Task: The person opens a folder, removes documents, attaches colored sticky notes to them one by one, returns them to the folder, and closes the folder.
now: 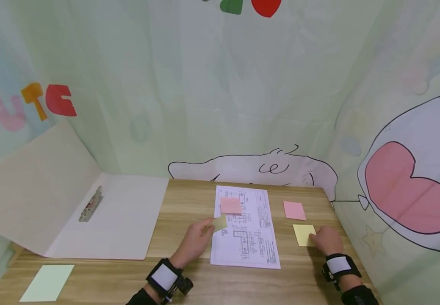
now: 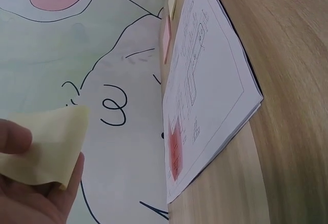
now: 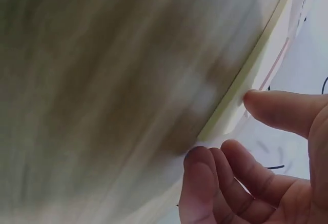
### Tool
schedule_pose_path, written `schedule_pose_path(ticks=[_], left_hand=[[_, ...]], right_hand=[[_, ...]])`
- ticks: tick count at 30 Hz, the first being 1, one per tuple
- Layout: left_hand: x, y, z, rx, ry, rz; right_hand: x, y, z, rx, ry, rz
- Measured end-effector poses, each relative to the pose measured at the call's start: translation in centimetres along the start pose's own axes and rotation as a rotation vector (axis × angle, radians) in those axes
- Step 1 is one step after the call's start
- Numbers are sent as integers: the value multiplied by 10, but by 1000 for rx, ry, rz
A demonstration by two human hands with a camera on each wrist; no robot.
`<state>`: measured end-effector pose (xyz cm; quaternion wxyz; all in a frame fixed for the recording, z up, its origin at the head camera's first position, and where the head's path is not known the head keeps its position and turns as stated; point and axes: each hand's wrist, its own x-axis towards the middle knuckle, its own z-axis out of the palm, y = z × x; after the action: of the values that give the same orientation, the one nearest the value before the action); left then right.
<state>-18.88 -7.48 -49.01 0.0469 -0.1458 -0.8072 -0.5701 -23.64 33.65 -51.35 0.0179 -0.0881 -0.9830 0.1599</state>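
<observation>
My left hand [image 1: 194, 240] pinches a yellow sticky note [image 1: 220, 223] between thumb and fingers, above the left edge of a printed technical drawing [image 1: 250, 241]. In the left wrist view the note [image 2: 48, 142] bends slightly, its lower edge curling. A pink sticky note [image 1: 231, 205] lies on the drawing's upper part. At the right, my right hand [image 1: 328, 240] holds the edge of a yellow sticky note pad [image 1: 302, 235] lying on the table. The right wrist view shows the thumb on the pad [image 3: 256, 75] and curled fingertips by its corner.
A pink sticky pad [image 1: 294, 210] lies just behind the yellow one. To the left, an opened white folder [image 1: 128, 220] bears a metal clip [image 1: 91, 204], its cover leaning up. A pale green sheet [image 1: 47, 283] lies at the table's front left. Printed cloth walls [image 1: 242, 93] enclose the table.
</observation>
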Motion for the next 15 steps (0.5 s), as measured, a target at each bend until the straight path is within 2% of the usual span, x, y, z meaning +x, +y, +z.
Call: schedule_pose_path(ticks=[4, 8, 12, 15], left_hand=[[0, -1, 2, 84, -11, 37], [0, -2, 7, 199, -48, 102], [1, -1, 13, 341, -121, 199], [1, 0, 18, 431, -204, 253]], right_hand=[[-2, -6, 1, -34, 26, -11], [-5, -29, -3, -58, 15, -61], [-11, -64, -5, 35, -39, -145], [-18, -92, -3, 157, -102, -252]])
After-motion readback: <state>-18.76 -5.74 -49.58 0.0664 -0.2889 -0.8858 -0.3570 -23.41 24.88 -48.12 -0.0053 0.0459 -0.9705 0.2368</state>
